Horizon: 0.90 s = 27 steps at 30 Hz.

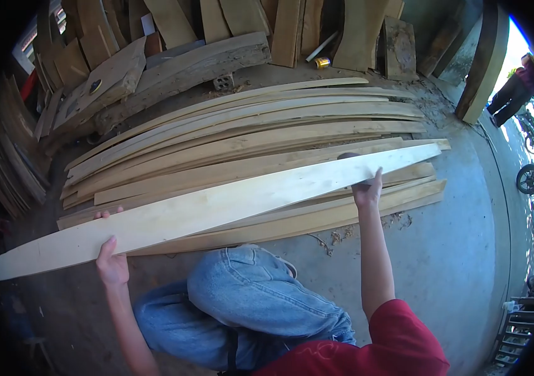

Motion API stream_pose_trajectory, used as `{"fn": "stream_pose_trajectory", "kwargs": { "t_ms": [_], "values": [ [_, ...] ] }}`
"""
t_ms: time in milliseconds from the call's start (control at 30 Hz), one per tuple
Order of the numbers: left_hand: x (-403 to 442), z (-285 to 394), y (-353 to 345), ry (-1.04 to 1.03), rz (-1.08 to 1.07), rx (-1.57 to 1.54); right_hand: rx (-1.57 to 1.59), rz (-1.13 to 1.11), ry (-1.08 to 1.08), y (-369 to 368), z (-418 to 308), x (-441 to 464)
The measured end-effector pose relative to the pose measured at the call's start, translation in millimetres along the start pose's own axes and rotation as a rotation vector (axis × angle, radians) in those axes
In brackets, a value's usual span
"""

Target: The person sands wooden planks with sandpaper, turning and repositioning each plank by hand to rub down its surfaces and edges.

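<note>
A long, pale, flat wooden board [229, 203] spans the view above a concrete floor [461, 219], raised at a slant from near left to far right by a person in a red shirt [405, 338] and blue denim trousers [261, 282]. The left hand [113, 266] pinches the board toward its left end, thumb on the upper face at the near edge and fingertips showing past the far edge. The right hand [368, 191] grips toward the other end, a digit pressed on the face; its remaining fingers are largely hidden beneath, and whether a dark rounded shape [348, 155] at the far edge belongs to it cannot be told.

The wide spacing of the hands appears to share the board's weight and check sagging or twisting, while its broad face, turned up, lies open to inspection. Below and beyond, long light-brown wooden planks [248, 141] lie on the floor, roughly side by side with some overlapping, an arrangement that likely keeps each within reach and easy to lift singly. At the far side, broad upright wooden slabs [289, 31] lean together, probably to save floor room, behind a thick, rough-edged grey timber [198, 66]. A grey perforated block [224, 81] sits by that timber, perhaps as a support.
</note>
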<state>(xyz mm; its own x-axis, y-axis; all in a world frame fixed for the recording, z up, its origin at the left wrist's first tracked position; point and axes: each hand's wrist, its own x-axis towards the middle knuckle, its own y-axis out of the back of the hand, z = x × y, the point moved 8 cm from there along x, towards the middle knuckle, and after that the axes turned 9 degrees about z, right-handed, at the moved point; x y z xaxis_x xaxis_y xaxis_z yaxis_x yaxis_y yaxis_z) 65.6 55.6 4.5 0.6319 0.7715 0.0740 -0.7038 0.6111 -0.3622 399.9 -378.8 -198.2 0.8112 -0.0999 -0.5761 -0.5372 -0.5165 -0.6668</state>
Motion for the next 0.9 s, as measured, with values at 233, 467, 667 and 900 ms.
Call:
{"fn": "stream_pose_trajectory", "kwargs": {
  "t_ms": [233,467,667,900],
  "values": [
    [-3.5,33.7,11.6,-0.165,0.010,0.039,-0.066,0.016,0.035,-4.7,13.3,9.3],
    [-22.2,82.1,-45.8,-0.588,-0.382,-0.264,0.073,-0.102,-0.131,-74.1,69.5,-124.0],
    [-7.0,48.3,-11.1,-0.336,0.292,-0.220,-0.057,-0.115,-0.178,-58.9,134.1,-188.0],
    [-16.8,61.9,14.7,-0.435,0.217,-0.127,-0.482,0.202,0.167,37.4,79.3,-127.7]
  ]
}}
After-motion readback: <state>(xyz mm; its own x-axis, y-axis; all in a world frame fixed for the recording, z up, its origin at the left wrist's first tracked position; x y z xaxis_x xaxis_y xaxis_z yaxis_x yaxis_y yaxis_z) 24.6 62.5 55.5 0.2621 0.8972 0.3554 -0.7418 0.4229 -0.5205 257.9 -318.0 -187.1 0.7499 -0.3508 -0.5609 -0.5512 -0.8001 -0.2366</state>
